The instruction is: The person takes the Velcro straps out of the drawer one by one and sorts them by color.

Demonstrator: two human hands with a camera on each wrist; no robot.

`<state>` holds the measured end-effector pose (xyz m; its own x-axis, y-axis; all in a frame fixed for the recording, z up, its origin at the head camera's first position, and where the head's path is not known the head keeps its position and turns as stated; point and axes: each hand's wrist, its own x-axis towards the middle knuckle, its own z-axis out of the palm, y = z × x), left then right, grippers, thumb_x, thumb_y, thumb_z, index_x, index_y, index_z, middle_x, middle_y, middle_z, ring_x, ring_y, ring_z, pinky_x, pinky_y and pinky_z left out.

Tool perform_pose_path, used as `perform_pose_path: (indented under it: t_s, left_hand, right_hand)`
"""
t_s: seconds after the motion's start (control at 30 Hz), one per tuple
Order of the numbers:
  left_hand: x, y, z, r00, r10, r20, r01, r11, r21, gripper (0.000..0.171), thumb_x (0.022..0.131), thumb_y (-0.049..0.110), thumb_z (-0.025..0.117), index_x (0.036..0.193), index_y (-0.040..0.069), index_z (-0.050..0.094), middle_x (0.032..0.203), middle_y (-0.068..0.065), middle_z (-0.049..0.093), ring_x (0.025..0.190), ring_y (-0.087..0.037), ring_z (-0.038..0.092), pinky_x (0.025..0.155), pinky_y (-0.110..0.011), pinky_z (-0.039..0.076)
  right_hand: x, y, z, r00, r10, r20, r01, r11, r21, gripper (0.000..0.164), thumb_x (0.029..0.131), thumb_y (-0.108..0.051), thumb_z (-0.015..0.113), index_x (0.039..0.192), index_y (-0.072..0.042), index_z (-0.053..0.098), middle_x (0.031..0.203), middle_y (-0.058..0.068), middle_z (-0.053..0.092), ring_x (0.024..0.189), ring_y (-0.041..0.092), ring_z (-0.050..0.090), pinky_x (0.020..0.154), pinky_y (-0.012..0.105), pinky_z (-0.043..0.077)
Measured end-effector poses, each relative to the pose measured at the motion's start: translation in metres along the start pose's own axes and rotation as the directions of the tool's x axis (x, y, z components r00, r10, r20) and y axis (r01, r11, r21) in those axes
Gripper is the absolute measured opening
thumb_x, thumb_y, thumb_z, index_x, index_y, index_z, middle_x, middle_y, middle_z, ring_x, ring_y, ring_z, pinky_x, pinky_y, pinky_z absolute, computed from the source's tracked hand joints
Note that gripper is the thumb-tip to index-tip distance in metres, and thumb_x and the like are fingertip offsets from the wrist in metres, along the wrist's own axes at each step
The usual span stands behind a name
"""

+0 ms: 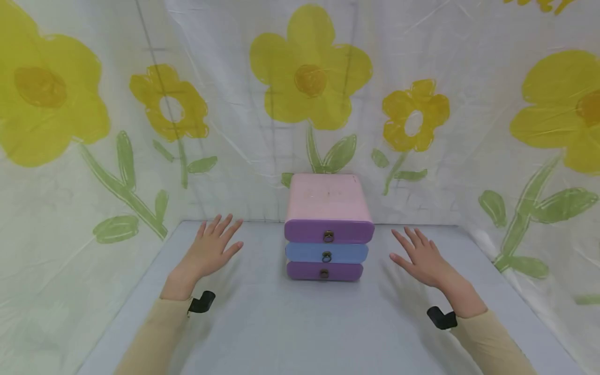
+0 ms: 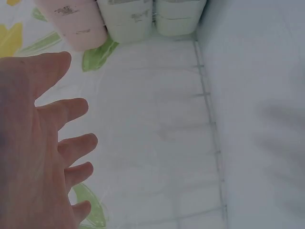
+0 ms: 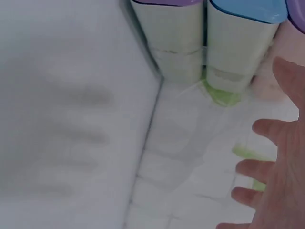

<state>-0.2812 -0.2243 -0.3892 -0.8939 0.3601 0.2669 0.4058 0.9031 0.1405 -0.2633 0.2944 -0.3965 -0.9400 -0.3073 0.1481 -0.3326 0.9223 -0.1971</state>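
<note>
A small three-tier drawer box (image 1: 328, 200) stands at the back middle of the table, with a pink top. Its top drawer front (image 1: 300, 232) is purple, the middle one (image 1: 302, 252) blue and the lowest (image 1: 302, 271) purple, each with a small ring pull. All three drawers look pushed in. To the left of the box my left hand (image 1: 208, 253) hovers over the table, fingers spread, holding nothing. On the other side my right hand (image 1: 424, 262) is raised likewise, palm down and fingers extended. Both wrist views show bare palms and the box's sides.
The pale table (image 1: 323, 328) reaches back to a white curtain (image 1: 244, 172) printed with yellow flowers, which also hangs along both sides. A black wrist mount (image 1: 202, 302) sticks out at the left cuff, another black mount (image 1: 442, 317) at the right.
</note>
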Motion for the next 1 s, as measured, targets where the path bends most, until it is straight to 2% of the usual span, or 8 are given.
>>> perform_pose_path:
  t_s: [0.37,0.6,0.73,0.9,1.0]
  left_hand:
    - [0.013,0.012,-0.022,0.999,0.041,-0.022,-0.040,0.999,0.013,0.060,0.099,0.047,0.041,0.150,0.016,0.031,0.156,-0.014,0.024,0.145,-0.039,0.012,0.114,-0.062,0.003]
    - [0.024,0.023,-0.034,0.997,0.067,-0.031,-0.066,0.998,0.007,0.060,0.099,0.045,0.043,0.149,0.016,0.032,0.156,-0.012,0.026,0.145,-0.036,0.013,0.115,-0.059,0.003]
    - [0.030,0.028,-0.037,0.995,0.090,-0.039,-0.090,0.996,0.002,0.059,0.099,0.045,0.043,0.149,0.016,0.033,0.155,-0.011,0.028,0.145,-0.035,0.014,0.116,-0.058,0.003]
    - [0.039,0.036,-0.041,0.993,0.116,-0.038,-0.117,0.993,-0.013,0.059,0.099,0.045,0.043,0.149,0.016,0.033,0.155,-0.010,0.029,0.145,-0.034,0.016,0.117,-0.056,0.004]
    - [0.045,0.041,-0.043,0.992,0.125,-0.028,-0.126,0.992,-0.030,0.059,0.099,0.046,0.042,0.150,0.017,0.032,0.155,-0.009,0.029,0.145,-0.033,0.017,0.118,-0.054,0.005]
  right_hand:
    - [0.004,-0.005,-0.020,0.998,-0.046,-0.031,0.047,0.999,0.016,0.074,0.095,-0.052,0.048,0.153,-0.017,0.019,0.155,0.026,0.013,0.139,0.052,0.009,0.105,0.073,0.013]
    - [0.002,-0.020,-0.037,0.995,-0.072,-0.069,0.074,0.997,0.029,0.081,0.093,-0.052,0.052,0.153,-0.012,0.017,0.156,0.023,0.013,0.141,0.047,0.011,0.107,0.069,0.017]
    - [0.001,-0.028,-0.040,0.987,-0.102,-0.127,0.108,0.993,0.037,0.083,0.091,-0.051,0.057,0.153,-0.010,0.019,0.157,0.018,0.016,0.141,0.043,0.015,0.107,0.066,0.023]
    - [0.000,-0.042,-0.042,0.954,-0.164,-0.252,0.182,0.982,0.050,0.080,0.089,-0.043,0.063,0.150,-0.008,0.026,0.154,0.015,0.025,0.138,0.040,0.025,0.103,0.063,0.032]
    - [-0.001,-0.052,-0.041,0.905,-0.218,-0.364,0.250,0.967,0.041,0.076,0.086,-0.033,0.070,0.147,-0.005,0.034,0.150,0.016,0.034,0.135,0.037,0.032,0.101,0.059,0.037]
